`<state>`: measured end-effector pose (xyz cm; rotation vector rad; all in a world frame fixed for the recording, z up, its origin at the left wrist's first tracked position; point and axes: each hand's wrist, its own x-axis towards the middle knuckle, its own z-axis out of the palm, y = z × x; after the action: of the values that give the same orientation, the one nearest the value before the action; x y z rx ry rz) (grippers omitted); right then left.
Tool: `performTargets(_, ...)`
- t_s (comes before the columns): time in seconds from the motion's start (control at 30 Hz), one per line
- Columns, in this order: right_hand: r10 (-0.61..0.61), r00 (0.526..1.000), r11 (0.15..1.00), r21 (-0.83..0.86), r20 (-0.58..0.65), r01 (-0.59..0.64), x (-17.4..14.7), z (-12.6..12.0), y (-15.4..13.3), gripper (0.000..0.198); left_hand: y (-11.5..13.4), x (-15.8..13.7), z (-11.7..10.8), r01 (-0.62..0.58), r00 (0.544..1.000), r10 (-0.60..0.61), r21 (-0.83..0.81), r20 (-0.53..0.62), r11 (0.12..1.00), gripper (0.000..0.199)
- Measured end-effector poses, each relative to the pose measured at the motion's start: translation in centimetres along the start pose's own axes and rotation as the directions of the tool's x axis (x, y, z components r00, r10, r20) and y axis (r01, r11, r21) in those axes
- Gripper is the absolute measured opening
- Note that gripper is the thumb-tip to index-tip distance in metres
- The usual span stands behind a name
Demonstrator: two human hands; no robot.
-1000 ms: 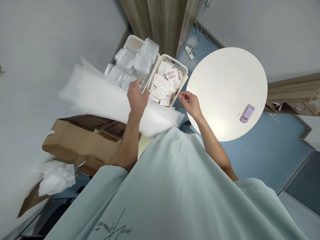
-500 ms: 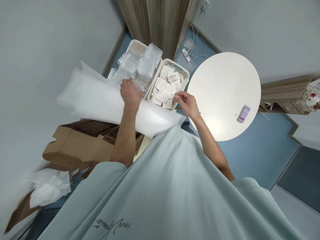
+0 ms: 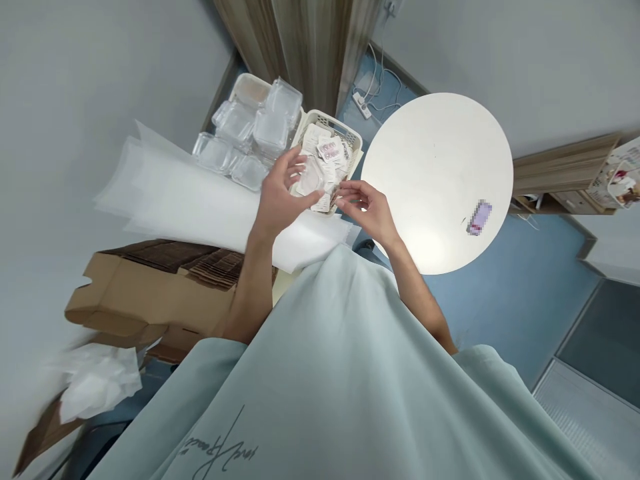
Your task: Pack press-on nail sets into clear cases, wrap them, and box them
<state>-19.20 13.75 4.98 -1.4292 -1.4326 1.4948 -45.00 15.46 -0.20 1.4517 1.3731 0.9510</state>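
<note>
A small clear plastic box (image 3: 311, 177) is in the grip of my left hand (image 3: 283, 193), its thumb and fingers curved round the near side. Beneath it, a cream basket (image 3: 356, 141) holds printed white cards (image 3: 316, 137), one with a pinkish pattern (image 3: 330, 149) on top. My right hand (image 3: 369, 208) is at the basket's near right corner, thumb and fingers drawn together; whatever is between the fingertips is too small to make out. Left of the basket, more clear plastic boxes (image 3: 273, 129) are heaped in a pale bin (image 3: 245, 81).
White translucent sheets (image 3: 210, 207) spread in front of the bin. Below them is an open cardboard box (image 3: 155, 293) with dark brown contents. A round white table (image 3: 440, 167) stands to the right with a blurred purple item (image 3: 480, 217). A power strip (image 3: 361, 105) and cables lie on the floor.
My left hand has moved right from the bin of clear boxes, bringing one box over the cards. My right hand stays by the card basket. The view has shifted slightly.
</note>
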Motion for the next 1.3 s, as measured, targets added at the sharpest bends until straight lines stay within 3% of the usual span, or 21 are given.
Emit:
performTargets(0.23,-0.062,0.998,0.997,0.037,-0.004,0.062,-6.0,-4.7,-0.8,0.094,8.2,-3.8,6.8,0.005,0.975,0.047,-0.235,0.217,0.972,0.102)
performTargets(0.43,-0.029,0.997,1.000,0.009,-0.072,0.030,-10.5,-9.1,-0.2,0.101,11.5,-4.9,11.8,0.035,0.937,0.079,-0.315,0.342,0.949,0.097)
performTargets(0.7,-0.089,0.984,0.996,0.013,-0.152,0.092,-15.1,-14.3,0.9,0.095,15.3,-5.5,17.0,0.008,0.883,0.134,-0.299,0.449,0.954,0.097)
performTargets(1.03,-0.102,0.984,0.992,0.064,-0.143,0.112,-17.6,-19.2,4.0,0.082,16.9,-6.1,21.7,-0.026,0.835,0.136,-0.209,0.534,0.978,0.104)
performTargets(1.3,-0.090,0.988,0.990,0.093,-0.128,0.102,-18.6,-20.2,5.7,0.080,16.2,-6.9,23.9,-0.069,0.851,0.139,-0.155,0.506,0.986,0.116)
